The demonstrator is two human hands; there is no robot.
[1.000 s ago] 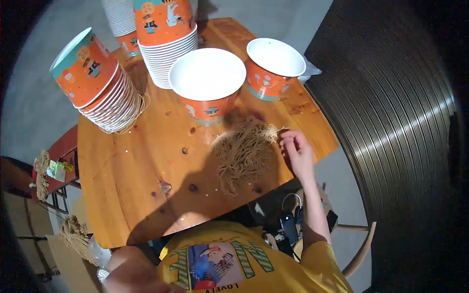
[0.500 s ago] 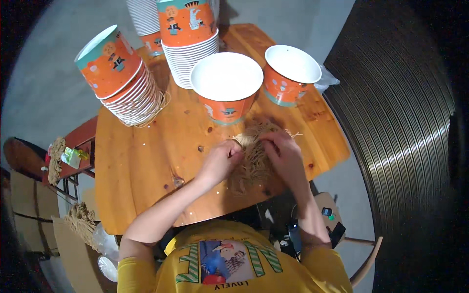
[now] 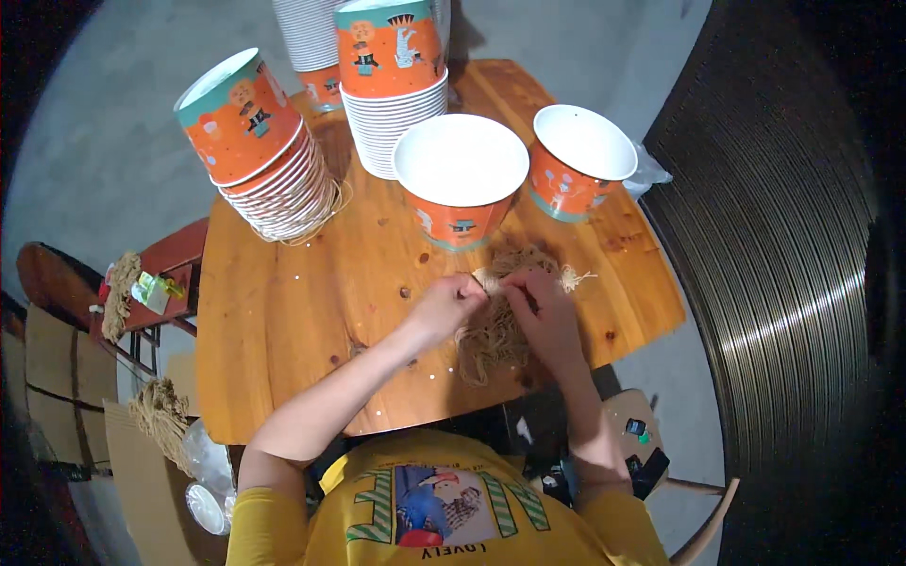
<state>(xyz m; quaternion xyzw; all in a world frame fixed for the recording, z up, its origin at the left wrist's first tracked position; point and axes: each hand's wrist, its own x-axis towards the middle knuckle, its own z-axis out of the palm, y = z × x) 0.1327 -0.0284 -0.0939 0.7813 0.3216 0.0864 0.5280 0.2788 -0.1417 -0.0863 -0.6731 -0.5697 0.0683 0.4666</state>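
A loose heap of tan string (image 3: 493,344) lies on the wooden table in front of me, beneath and around my hands. At the left edge of the heap my left hand (image 3: 453,304) is closed, thumb and fingertips pinched on string. My right hand (image 3: 541,309) is over the heap, its fingers pinched close to the left fingertips. A paler tied tuft of string (image 3: 572,277) sticks out just beyond the right hand. The single strands between my fingertips are too fine to follow.
Two orange paper buckets with white insides, a larger one (image 3: 461,165) and a smaller one (image 3: 582,146), stand beyond my hands. Stacked buckets (image 3: 396,123) rise behind; another stack, wound with string (image 3: 283,203), leans at left. More string (image 3: 159,420) hangs at lower left.
My fingertips have come closer together over the string heap. The whole view has shifted slightly, so the table and buckets sit a little further right.
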